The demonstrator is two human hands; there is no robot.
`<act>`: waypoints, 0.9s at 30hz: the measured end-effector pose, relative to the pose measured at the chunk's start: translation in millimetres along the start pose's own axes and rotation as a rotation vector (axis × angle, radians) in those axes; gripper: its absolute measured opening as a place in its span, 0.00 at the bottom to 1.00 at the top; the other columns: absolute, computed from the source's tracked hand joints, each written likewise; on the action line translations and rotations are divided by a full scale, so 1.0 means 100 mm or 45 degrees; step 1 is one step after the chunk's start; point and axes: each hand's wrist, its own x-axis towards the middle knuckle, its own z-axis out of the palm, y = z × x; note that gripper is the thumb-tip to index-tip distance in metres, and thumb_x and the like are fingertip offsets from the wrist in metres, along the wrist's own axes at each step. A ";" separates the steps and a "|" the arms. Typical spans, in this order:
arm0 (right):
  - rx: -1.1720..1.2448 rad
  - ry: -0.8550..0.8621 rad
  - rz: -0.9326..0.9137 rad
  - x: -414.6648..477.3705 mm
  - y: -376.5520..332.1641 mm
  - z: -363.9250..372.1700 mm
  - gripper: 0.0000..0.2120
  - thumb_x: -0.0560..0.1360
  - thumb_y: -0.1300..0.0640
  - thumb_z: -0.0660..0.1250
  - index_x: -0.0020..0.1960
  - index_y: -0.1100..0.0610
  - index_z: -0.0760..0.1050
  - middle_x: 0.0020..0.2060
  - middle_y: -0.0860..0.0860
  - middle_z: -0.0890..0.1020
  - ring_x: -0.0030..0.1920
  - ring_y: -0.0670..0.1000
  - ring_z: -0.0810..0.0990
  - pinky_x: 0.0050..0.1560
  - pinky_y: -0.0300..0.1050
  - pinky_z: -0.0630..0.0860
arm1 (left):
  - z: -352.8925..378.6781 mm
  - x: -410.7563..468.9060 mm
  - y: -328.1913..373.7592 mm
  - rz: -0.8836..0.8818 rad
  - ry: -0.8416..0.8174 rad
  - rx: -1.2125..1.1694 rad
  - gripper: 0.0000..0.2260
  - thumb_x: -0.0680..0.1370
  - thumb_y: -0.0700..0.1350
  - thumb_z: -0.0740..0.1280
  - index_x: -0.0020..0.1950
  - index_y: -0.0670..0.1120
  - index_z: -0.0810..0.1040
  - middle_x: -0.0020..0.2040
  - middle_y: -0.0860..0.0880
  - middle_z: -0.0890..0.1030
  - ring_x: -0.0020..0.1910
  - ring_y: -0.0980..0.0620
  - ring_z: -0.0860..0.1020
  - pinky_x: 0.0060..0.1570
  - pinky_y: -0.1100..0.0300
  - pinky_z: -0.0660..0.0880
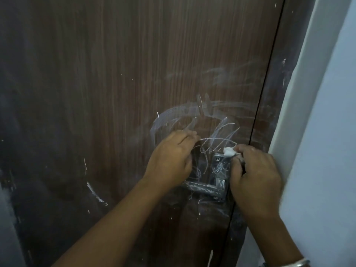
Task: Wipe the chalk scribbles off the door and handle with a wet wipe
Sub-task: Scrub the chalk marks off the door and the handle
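A brown wood-grain door (134, 74) fills the view. White chalk scribbles (217, 135) cross it above the metal handle plate (221, 168), and chalk also marks the plate and the lever handle (204, 188). Smeared chalk arcs (173, 114) curve above the scribbles. My right hand (256, 176) pinches a small crumpled white wet wipe (287, 151) against the top of the plate. Left of the plate, my left hand (171, 157) rests flat on the door, fingers bent and holding nothing.
The door's closing edge and dark frame (269, 116) run down the right of the handle. A pale wall (327, 132) stands close at the far right. Small white flecks and a chalk streak (94, 191) dot the lower left of the door.
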 end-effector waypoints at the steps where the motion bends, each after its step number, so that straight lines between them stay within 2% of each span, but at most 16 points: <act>1: -0.024 -0.015 -0.036 0.01 -0.01 0.01 0.10 0.70 0.68 0.69 0.51 0.63 0.79 0.42 0.58 0.83 0.42 0.59 0.79 0.44 0.45 0.73 | 0.01 0.00 -0.02 0.001 0.017 0.034 0.20 0.67 0.28 0.65 0.57 0.36 0.78 0.55 0.41 0.81 0.56 0.42 0.78 0.58 0.51 0.74; 3: -0.045 -0.062 -0.099 0.05 -0.03 0.03 0.13 0.66 0.72 0.71 0.50 0.65 0.80 0.41 0.60 0.82 0.40 0.61 0.79 0.42 0.47 0.75 | 0.05 0.00 -0.06 0.009 0.038 0.083 0.19 0.67 0.28 0.63 0.57 0.36 0.79 0.55 0.40 0.81 0.57 0.42 0.78 0.61 0.49 0.71; 5: -0.103 -0.104 -0.167 0.09 -0.07 0.04 0.14 0.62 0.74 0.72 0.47 0.67 0.80 0.39 0.61 0.80 0.36 0.60 0.78 0.37 0.43 0.72 | 0.10 -0.03 -0.09 0.041 0.049 0.108 0.18 0.67 0.27 0.62 0.55 0.35 0.79 0.56 0.39 0.81 0.57 0.41 0.79 0.62 0.45 0.70; 11: -0.265 -0.286 -0.231 0.16 -0.24 0.12 0.11 0.58 0.74 0.75 0.38 0.67 0.80 0.32 0.60 0.78 0.34 0.60 0.77 0.31 0.45 0.73 | 0.19 -0.05 -0.19 0.086 0.093 0.109 0.16 0.69 0.28 0.63 0.54 0.36 0.80 0.56 0.39 0.80 0.57 0.41 0.78 0.60 0.44 0.72; 14: -0.297 -0.383 -0.178 0.19 -0.28 0.12 0.08 0.61 0.75 0.72 0.37 0.66 0.80 0.34 0.60 0.78 0.36 0.60 0.76 0.33 0.45 0.71 | 0.22 -0.06 -0.20 0.097 0.110 0.117 0.16 0.69 0.28 0.64 0.54 0.36 0.80 0.56 0.39 0.80 0.57 0.42 0.78 0.60 0.45 0.72; 18: -0.353 -0.483 -0.027 0.24 -0.22 0.06 0.09 0.66 0.73 0.67 0.43 0.65 0.81 0.38 0.59 0.78 0.40 0.59 0.75 0.37 0.42 0.65 | 0.24 -0.09 -0.18 0.078 0.115 0.121 0.17 0.68 0.26 0.64 0.55 0.35 0.79 0.57 0.38 0.80 0.58 0.41 0.78 0.61 0.44 0.71; 21: -0.347 -0.448 0.015 0.25 -0.28 0.07 0.07 0.62 0.74 0.69 0.38 0.65 0.81 0.33 0.60 0.78 0.36 0.59 0.75 0.35 0.41 0.63 | 0.25 -0.10 -0.15 0.059 0.098 0.135 0.18 0.68 0.25 0.64 0.56 0.34 0.78 0.57 0.37 0.79 0.58 0.39 0.77 0.60 0.43 0.70; 24: -0.370 -0.447 -0.132 0.22 -0.43 0.12 0.06 0.61 0.73 0.71 0.33 0.64 0.78 0.31 0.59 0.78 0.34 0.60 0.76 0.33 0.43 0.69 | 0.23 -0.11 -0.12 0.054 0.071 0.160 0.18 0.68 0.26 0.63 0.57 0.33 0.78 0.58 0.36 0.79 0.58 0.38 0.77 0.60 0.42 0.69; 27: -0.413 -0.529 -0.065 0.24 -0.39 0.11 0.06 0.70 0.69 0.65 0.43 0.63 0.80 0.41 0.59 0.79 0.43 0.58 0.75 0.38 0.42 0.63 | 0.20 -0.11 -0.10 0.054 0.035 0.179 0.19 0.67 0.26 0.62 0.57 0.33 0.77 0.58 0.35 0.79 0.58 0.37 0.77 0.59 0.41 0.69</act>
